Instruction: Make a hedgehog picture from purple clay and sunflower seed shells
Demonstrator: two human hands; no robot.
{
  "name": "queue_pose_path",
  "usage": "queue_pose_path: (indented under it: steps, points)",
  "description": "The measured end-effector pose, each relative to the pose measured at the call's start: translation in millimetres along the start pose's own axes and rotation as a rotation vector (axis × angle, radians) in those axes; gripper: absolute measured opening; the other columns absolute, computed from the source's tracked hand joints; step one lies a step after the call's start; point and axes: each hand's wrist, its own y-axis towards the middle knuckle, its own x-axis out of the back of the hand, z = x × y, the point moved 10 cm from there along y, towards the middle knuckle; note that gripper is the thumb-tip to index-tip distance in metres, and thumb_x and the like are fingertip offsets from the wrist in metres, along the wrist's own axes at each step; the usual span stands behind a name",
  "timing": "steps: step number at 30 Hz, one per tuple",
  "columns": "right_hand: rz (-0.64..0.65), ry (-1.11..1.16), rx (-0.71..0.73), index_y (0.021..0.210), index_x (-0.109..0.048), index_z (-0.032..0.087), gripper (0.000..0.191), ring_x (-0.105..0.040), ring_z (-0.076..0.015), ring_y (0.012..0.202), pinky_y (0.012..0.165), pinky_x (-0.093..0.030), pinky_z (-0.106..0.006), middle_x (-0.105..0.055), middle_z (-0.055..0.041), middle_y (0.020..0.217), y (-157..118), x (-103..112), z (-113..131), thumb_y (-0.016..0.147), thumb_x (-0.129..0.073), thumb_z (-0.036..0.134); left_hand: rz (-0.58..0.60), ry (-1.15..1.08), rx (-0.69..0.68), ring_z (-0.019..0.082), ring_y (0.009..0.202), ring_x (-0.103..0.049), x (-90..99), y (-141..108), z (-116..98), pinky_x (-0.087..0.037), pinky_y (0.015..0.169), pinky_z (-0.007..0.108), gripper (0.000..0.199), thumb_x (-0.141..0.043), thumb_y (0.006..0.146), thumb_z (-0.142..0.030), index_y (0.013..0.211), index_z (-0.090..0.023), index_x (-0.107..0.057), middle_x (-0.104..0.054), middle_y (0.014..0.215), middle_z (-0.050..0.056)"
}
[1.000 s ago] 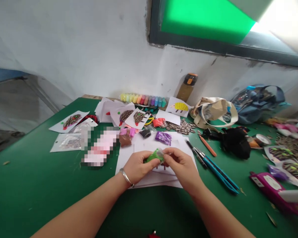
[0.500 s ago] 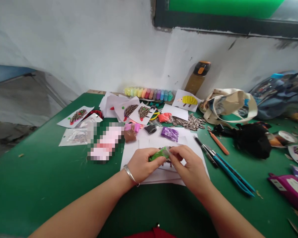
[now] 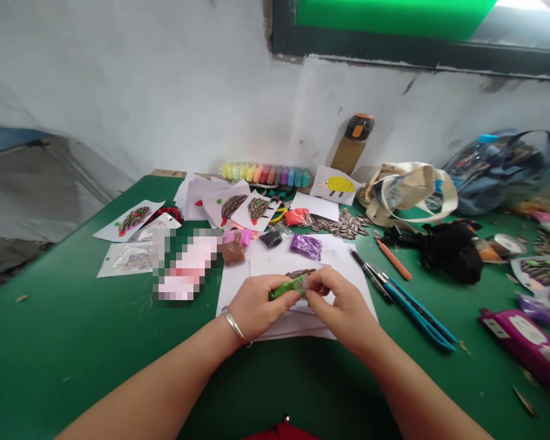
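A small green packet (image 3: 286,287) in clear wrap is held above the white sheets (image 3: 231,287). My left hand (image 3: 259,304), with a silver bracelet at the wrist, grips it between thumb and fingers. The thumb and fingers of my right hand (image 3: 341,305) pinch the packet's clear right end. Partly hidden behind my hands is a seed picture (image 3: 301,272) on the paper. Just beyond lie a purple packet (image 3: 306,246), a black packet (image 3: 271,239) and a brown packet (image 3: 233,250).
Seed pictures (image 3: 135,220) lie at the left and back. Sunflower seeds (image 3: 343,225) are piled behind the sheets. Blue tweezers (image 3: 421,316), an orange tool (image 3: 394,259), a black cloth item (image 3: 453,253) and a magenta case (image 3: 527,342) are at the right. A bottle (image 3: 352,143) stands by the wall.
The whole view has shifted slightly, with table items now further left. Both hands still hold the green packet, which is tilted a little flatter.
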Motion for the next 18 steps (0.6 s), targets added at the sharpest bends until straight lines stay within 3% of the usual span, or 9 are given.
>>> queue_pose_path:
  steps: [5,10,14,18]
  points:
    - [-0.021,-0.016,-0.006,0.083,-0.058,0.021,0.004,-0.054,-0.0152,0.075,0.07,-0.042,-0.028,-0.059,0.0001,0.078,-3,-2,4,0.083,-0.055,0.018,-0.037,-0.016,0.023,0.015,0.073,-0.061,6.0,1,2,-0.042,0.068,0.023,0.023,-0.058,0.086,-0.036,0.088,-0.018,-0.073,-0.071,0.08,0.0]
    - [0.075,0.299,-0.131,0.091,-0.067,0.021,0.011,-0.055,-0.0148,0.073,0.069,-0.044,-0.028,-0.062,-0.0001,0.077,-1,-5,-7,0.082,-0.061,0.023,-0.03,-0.101,0.053,0.016,0.071,-0.061,8.2,0,2,-0.043,0.067,0.024,0.023,-0.061,0.084,-0.038,0.084,-0.018,-0.073,-0.07,0.076,0.001]
    - [0.18,0.446,-0.024,0.084,-0.074,0.022,0.016,-0.059,-0.0163,0.084,0.076,-0.046,-0.03,-0.065,-0.0029,0.087,1,-2,2,0.082,-0.059,0.017,0.055,-0.323,0.13,0.014,0.062,-0.058,-1.9,-1,7,-0.044,0.059,0.023,0.027,-0.065,0.081,-0.041,0.083,-0.015,-0.071,-0.066,0.069,0.002]
    - [0.201,0.403,0.104,0.086,-0.076,0.025,0.023,-0.06,-0.0151,0.085,0.077,-0.047,-0.029,-0.064,-0.0029,0.09,1,-1,10,0.084,-0.057,0.012,0.156,-0.515,0.218,0.012,0.053,-0.056,-15.1,-2,17,-0.042,0.049,0.022,0.035,-0.066,0.079,-0.045,0.088,-0.012,-0.068,-0.064,0.067,0.003]
